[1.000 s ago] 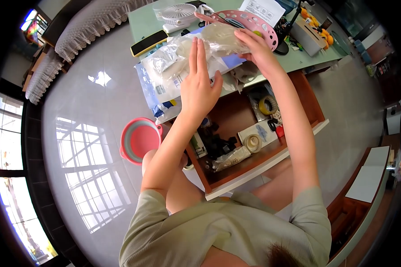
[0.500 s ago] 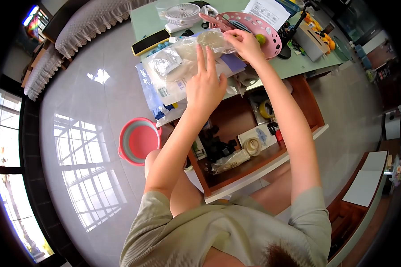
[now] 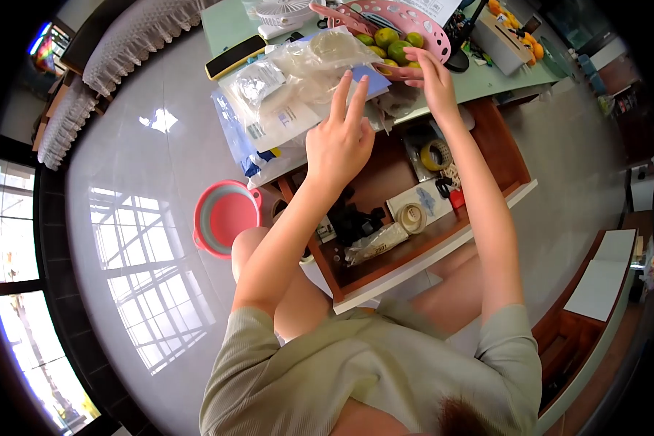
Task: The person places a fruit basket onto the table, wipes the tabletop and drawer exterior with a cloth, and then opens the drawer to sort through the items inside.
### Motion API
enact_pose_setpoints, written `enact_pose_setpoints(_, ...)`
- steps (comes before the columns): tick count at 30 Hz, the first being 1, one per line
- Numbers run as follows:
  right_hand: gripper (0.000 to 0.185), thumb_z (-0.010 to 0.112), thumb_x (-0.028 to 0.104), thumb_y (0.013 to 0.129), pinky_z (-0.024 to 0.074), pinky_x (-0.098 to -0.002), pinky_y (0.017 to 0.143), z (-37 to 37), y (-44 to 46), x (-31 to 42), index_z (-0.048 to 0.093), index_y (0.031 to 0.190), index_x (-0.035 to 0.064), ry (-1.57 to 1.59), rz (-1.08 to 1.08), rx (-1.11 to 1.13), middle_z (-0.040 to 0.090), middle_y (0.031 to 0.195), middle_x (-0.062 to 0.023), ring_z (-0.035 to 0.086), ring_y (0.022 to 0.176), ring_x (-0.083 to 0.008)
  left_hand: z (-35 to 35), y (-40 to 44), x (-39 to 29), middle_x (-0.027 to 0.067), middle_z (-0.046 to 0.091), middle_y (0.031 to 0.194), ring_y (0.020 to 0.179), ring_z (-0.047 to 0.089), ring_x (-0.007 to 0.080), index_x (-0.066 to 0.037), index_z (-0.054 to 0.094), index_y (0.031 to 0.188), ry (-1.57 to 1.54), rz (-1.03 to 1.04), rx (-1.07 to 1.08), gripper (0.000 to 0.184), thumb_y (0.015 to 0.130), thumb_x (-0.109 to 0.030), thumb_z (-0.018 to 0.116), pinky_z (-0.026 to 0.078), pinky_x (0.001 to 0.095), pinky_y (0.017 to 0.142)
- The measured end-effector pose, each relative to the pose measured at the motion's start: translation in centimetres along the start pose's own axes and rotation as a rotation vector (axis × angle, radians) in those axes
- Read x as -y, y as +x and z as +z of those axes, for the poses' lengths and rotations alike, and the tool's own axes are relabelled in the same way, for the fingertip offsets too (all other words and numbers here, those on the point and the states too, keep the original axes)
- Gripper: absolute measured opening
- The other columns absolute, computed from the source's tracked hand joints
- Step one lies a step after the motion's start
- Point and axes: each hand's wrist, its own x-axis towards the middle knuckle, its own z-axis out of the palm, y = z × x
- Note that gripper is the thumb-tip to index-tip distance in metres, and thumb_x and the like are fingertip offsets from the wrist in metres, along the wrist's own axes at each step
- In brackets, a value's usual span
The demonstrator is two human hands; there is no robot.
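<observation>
My left hand is held over the near edge of the clear plastic bags, with two fingers stretched forward and apart. It holds nothing. My right hand is at the near side of a pink basket with holes in its wall. Its fingers are stretched out, close to or touching the rim; I cannot tell which. Several green, round fruits lie in the basket beside its fingertips. Under the bags are flat packets and a blue-violet sheet.
A phone, a white fan and a box stand or lie on the green tabletop. Below, an open drawer holds tape rolls and a bag. On the floor at left sits a pink basin.
My right hand has left the plastic bags and moved right to the basket's near side. The green fruits, mostly covered before, now show. My left hand stays over the bags, fingers still stretched.
</observation>
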Motion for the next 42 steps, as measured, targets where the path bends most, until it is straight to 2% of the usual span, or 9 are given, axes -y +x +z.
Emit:
enact_pose_setpoints(6,0.018,0.054,0.007,0.084,0.0461,-0.0238,0.067,-5.4,-6.1,-1.4,0.062,0.101,0.0065,-0.427,-0.057,0.083,0.056,0.103,-0.0057,0.059,0.080,-0.0129,2.3,-2.1,-1.7,0.0056,0.055,0.116,0.067,0.061,0.0265,-0.015,0.047,0.123,-0.211,0.010,0.111,0.049,0.075,-0.009,0.055,0.051,0.0340,0.055)
enact_pose_setpoints(16,0.019,0.055,0.008,0.084,0.0461,-0.0269,0.077,-13.4,-14.9,-7.2,0.063,0.100,0.0087,-0.487,0.152,0.136,0.048,0.111,-0.0098,0.057,0.080,-0.0164,8.2,-7.6,-3.7,0.0049,0.059,0.105,0.066,0.061,0.0281,-0.015,0.053,0.114,-0.256,0.070,0.459,0.036,0.078,-0.011,0.053,0.051,0.0366,0.057)
enact_pose_setpoints(20,0.019,0.055,0.013,0.085,0.0458,-0.0265,0.073,-14.9,-16.0,-8.1,0.062,0.101,0.0068,-0.552,0.319,0.346,0.051,0.105,-0.0092,0.058,0.079,-0.0150,10.9,-10.4,-3.6,0.0055,0.058,0.107,0.069,0.061,0.0293,-0.017,0.050,0.117,-0.280,0.061,0.591,0.039,0.079,-0.013,0.052,0.051,0.0387,0.061)
enact_pose_setpoints(25,0.026,0.056,0.022,0.082,0.0461,-0.0377,0.077,-15.1,-17.4,-10.4,0.063,0.101,0.0060,-0.810,0.471,0.713,0.064,0.097,-0.0147,0.060,0.089,-0.0304,12.9,-12.5,-3.8,0.0067,0.059,0.105,0.075,0.062,0.0275,-0.018,0.049,0.120,-0.313,-0.020,0.681,0.042,0.078,-0.015,0.054,0.051,0.0375,0.064)
enact_pose_setpoints(28,0.032,0.054,0.027,0.082,0.0467,-0.0378,0.077,-14.8,-18.2,-13.2,0.061,0.106,0.0060,-0.952,0.533,0.915,0.063,0.097,-0.0165,0.060,0.088,-0.0315,15.2,-13.9,-3.4,0.0053,0.060,0.105,0.078,0.062,0.0247,-0.018,0.049,0.120,-0.319,-0.100,0.767,0.042,0.078,-0.017,0.053,0.051,0.0359,0.067)
enact_pose_setpoints(33,0.042,0.053,0.035,0.081,0.0466,-0.0375,0.080,-13.5,-19.9,-17.3,0.059,0.108,0.0028,-0.965,0.660,1.107,0.063,0.097,-0.0176,0.060,0.091,-0.0318,19.4,-16.4,-2.6,0.0172,0.062,0.093,0.086,0.059,0.0326,-0.010,0.045,0.125,-0.048,-0.070,0.959,0.056,0.074,-0.028,0.060,0.047,0.0425,0.077)
enact_pose_setpoints(38,0.054,0.055,0.040,0.078,0.0458,-0.0342,0.081,-11.8,-20.1,-17.6,0.057,0.102,-0.0073,-0.992,0.840,1.211,0.061,0.100,-0.0234,0.059,0.093,-0.0295,22.1,-18.7,-2.6,0.0167,0.061,0.100,0.097,0.054,0.0320,-0.010,0.041,0.128,0.051,-0.138,1.111,0.069,0.068,-0.034,0.066,0.040,0.0417,0.088)
enact_pose_setpoints(39,0.067,0.054,0.045,0.075,0.0427,-0.0345,0.089,-11.4,-19.6,-18.0,0.049,0.122,-0.0027,-1.025,0.955,1.301,0.054,0.119,-0.0186,0.054,0.108,-0.0289,22.3,-19.0,-2.8,0.0161,0.060,0.102,0.101,0.051,0.0321,-0.009,0.040,0.128,0.068,-0.139,1.113,0.070,0.068,-0.035,0.066,0.037,0.0423,0.091)
enact_pose_setpoints(42,0.085,0.055,0.049,0.074,0.0410,-0.0348,0.092,-11.4,-21.0,-21.1,0.029,0.134,-0.0050,-1.104,0.974,1.157,0.048,0.126,-0.0214,0.050,0.112,-0.0308,22.5,-19.6,-3.4,0.0151,0.060,0.106,0.108,0.045,0.0329,-0.009,0.037,0.131,0.082,-0.166,1.145,0.076,0.066,-0.036,0.068,0.028,0.0426,0.098)
